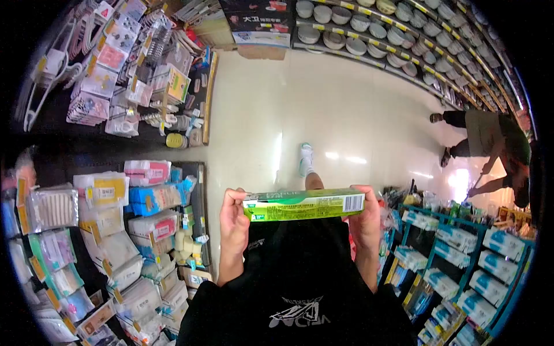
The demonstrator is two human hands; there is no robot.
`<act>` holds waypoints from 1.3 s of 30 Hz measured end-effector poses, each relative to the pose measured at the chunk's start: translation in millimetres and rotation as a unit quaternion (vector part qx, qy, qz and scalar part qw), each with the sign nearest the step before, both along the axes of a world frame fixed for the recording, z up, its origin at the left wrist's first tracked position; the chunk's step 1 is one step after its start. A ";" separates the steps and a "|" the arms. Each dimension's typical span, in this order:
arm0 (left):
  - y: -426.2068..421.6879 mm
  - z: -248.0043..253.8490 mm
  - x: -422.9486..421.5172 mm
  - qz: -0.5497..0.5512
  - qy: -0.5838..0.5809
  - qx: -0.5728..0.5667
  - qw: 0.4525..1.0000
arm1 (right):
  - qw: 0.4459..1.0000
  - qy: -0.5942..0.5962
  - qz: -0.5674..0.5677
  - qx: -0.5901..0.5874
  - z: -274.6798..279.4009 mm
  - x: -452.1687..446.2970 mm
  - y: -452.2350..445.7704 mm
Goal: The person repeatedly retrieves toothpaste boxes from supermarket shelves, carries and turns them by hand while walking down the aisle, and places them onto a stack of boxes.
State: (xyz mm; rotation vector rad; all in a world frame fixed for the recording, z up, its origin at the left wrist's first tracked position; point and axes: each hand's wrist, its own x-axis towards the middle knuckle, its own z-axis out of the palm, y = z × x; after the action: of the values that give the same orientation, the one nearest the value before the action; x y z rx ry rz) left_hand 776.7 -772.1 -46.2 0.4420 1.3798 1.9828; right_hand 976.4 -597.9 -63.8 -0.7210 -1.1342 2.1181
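A long green box (303,206) with printed text and a barcode near its right end is held level in front of my chest. My left hand (234,213) grips its left end, the thumb on the near side. At the other end, my right hand (366,213) has its fingers closed round the box beside the barcode. The box's far side and underside are hidden, and its small print is too fine to read.
Racks of hanging packets (104,190) and hangers (52,69) stand at the left. Shelves of bowls (358,23) line the back right. Blue racks with white packages (456,236) stand at the right. Another person (490,138) bends over near the right edge. Pale tiled floor (248,115) lies ahead.
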 end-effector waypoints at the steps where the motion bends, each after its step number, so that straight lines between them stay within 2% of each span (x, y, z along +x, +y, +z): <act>1: 8.8 -1.5 -7.4 0.000 -0.002 0.001 1.000 | 1.000 0.003 0.007 -0.003 -0.5 -9.1 10.0; 5: 55.7 -0.9 -40.2 0.023 0.013 -0.008 1.000 | 0.999 0.026 0.008 -0.024 -10.1 -51.5 56.4; 11: 137.1 -6.1 -104.5 0.037 0.021 0.004 0.999 | 0.998 0.033 0.044 0.004 -27.1 -126.1 153.3; 18: 238.3 -12.7 -178.5 -0.016 0.083 -0.092 0.992 | 0.996 0.012 0.088 0.010 -25.6 -181.2 266.7; 22: 275.6 -17.6 -207.4 -0.028 0.086 -0.120 0.989 | 0.993 -0.026 0.112 0.010 -17.9 -208.3 308.0; 26: 306.1 -18.3 -230.1 -0.027 0.040 -0.146 0.988 | 0.991 -0.021 0.131 0.022 -23.2 -233.3 342.2; 29: 327.7 -28.7 -255.6 -0.042 0.047 -0.170 0.983 | 0.992 -0.062 0.109 0.010 -24.4 -264.0 363.9; 33: 369.0 -37.5 -298.9 -0.065 0.030 -0.133 0.988 | 0.993 -0.105 0.054 0.021 -27.2 -315.1 391.2; 39: 432.8 -24.6 -390.5 -0.086 0.057 -0.110 0.989 | 0.990 -0.136 0.012 0.032 -11.2 -400.6 434.8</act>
State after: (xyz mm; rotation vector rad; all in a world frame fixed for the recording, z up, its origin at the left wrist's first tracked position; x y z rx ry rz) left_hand 386.2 -339.2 -70.8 0.5587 1.5556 1.6681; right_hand 575.8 -163.2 -75.0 -0.9921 -1.3544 2.0362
